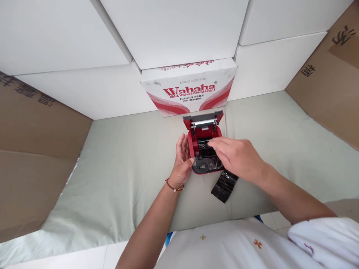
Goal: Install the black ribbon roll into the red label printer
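A small red and black device (pixel 191 146) stands on the green cloth with its lid (pixel 203 118) raised, showing a silvery roller inside the lid. Glossy black film (pixel 214 163) lies in the open compartment and over the front edge; a loose length of it (pixel 224 186) rests on the cloth in front. My left hand (pixel 183 160) grips the device's left side, thumb on the front left corner. Over the compartment is my right hand (pixel 234 155), fingers closed together with their tips at the black film; whether they pinch it is hidden.
Behind the device stands a white and red Wahaha carton (pixel 193 91), against stacked white boxes (pixel 179 30). Brown cardboard boxes flank the cloth (pixel 120 168) at the left (pixel 39 149) and right (pixel 325 82). The cloth's front edge is near my body.
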`<state>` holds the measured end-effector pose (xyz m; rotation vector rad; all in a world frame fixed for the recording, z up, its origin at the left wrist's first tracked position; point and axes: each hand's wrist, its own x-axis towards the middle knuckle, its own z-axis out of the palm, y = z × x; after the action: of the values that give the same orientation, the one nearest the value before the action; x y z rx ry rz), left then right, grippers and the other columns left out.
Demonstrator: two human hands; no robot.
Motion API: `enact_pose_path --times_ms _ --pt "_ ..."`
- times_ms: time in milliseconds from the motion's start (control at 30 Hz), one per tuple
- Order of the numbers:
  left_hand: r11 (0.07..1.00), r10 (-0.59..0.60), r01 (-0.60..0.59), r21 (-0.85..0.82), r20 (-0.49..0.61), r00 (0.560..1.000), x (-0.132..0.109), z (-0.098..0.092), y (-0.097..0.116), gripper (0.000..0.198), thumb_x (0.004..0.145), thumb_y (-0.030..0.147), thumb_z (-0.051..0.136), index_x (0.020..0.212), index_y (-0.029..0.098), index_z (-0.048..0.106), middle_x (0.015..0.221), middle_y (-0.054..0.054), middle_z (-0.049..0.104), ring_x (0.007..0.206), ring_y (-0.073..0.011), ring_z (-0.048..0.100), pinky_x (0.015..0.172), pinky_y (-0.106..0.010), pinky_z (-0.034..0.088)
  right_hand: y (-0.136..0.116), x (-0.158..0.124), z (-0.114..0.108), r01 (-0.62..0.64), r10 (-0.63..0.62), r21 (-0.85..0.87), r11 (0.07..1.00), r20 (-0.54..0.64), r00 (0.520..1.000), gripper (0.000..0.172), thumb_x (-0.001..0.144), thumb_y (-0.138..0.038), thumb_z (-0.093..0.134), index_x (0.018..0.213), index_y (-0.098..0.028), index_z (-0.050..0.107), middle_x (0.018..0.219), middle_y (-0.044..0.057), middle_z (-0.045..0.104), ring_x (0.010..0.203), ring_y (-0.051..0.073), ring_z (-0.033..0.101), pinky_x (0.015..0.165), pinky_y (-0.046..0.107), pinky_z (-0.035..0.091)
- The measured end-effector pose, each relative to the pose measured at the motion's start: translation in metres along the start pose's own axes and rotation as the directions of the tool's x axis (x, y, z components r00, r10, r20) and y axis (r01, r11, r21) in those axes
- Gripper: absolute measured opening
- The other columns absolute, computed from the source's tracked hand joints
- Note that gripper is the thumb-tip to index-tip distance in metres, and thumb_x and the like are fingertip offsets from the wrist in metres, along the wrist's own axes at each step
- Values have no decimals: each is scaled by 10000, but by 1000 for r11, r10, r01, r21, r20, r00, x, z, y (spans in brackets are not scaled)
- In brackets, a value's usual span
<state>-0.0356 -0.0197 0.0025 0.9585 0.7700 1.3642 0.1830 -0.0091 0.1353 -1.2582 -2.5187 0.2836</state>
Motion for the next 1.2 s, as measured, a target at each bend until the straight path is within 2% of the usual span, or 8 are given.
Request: enact_pose_path --times_ms 133,367,467,567,700,933,1100,1200 --pt "1000 -7 7 14 7 1000 2 -1 -2 929 793 554 934 1600 416 493 1805 -47 386 1739 -357 248 1447 -581 171 -13 55 -10 -111 217 -268 957 410 886 340 1075 -154 475 1196 -165 793 1214 167 831 1025 326 820 792 397 612" --pt "1000 4 -5 27 27 1000 3 0 0 927 804 563 923 1604 385 491 1784 -66 416 1711 -367 306 1433 -593 212 -15 85 6 -116 251 -298 947 466 848 298 1021 -122 540 1141 -128 812 1141 226 828 1108 334 795 873 374 586" --pt "1000 10 -10 11 31 999 4 0 0 917 802 568 924 1594 386 500 1772 -64 429 1704 -364 317 1433 -591 209 -17 71 -3 -156 278 -300 941 423 863 315 1014 -166 574 1266 -139 761 1253 220 793 1059 344 795 813 390 587" --pt "1000 4 -5 12 29 1000 4 0 1 911 805 560 923 1593 378 503 1764 -70 437 1696 -363 331 1430 -586 219 -13 42 -27 -186 218 -133 973 292 931 344 1073 -311 565 1360 -183 706 1297 162 763 1011 300 779 830 386 581" --pt "1000 -10 10 9 28 1000 3 0 2 915 804 554 924 1597 389 497 1780 -60 417 1703 -361 317 1425 -575 239 30 -13 -59 -184 172 105 977 118 978 395 1103 -484 512 1317 -251 750 1186 94 782 930 244 750 850 366 570" --pt "1000 -13 13 -3 23 1000 3 -1 1 853 823 489 917 1574 422 519 1772 -29 440 1699 -341 340 1411 -549 290 128 -95 -34 -465 495 -171 868 226 839 427 990 -497 539 1178 -230 815 1066 139 804 869 326 753 775 463 589" --pt "1000 -17 17 13 15 1000 3 -2 2 886 801 510 934 1580 405 526 1771 -42 441 1696 -349 341 1405 -542 304 107 -97 -6 -498 504 -81 863 128 854 431 1056 -436 504 1293 -217 789 1271 134 786 978 286 787 866 423 603" --pt "1000 -22 22 9 4 1000 4 -2 2 901 786 528 942 1577 399 531 1772 -48 438 1695 -357 334 1406 -550 300 81 -83 4 -432 424 -46 901 307 852 328 1069 -377 561 1225 -226 806 1168 97 815 1022 264 789 863 355 574"
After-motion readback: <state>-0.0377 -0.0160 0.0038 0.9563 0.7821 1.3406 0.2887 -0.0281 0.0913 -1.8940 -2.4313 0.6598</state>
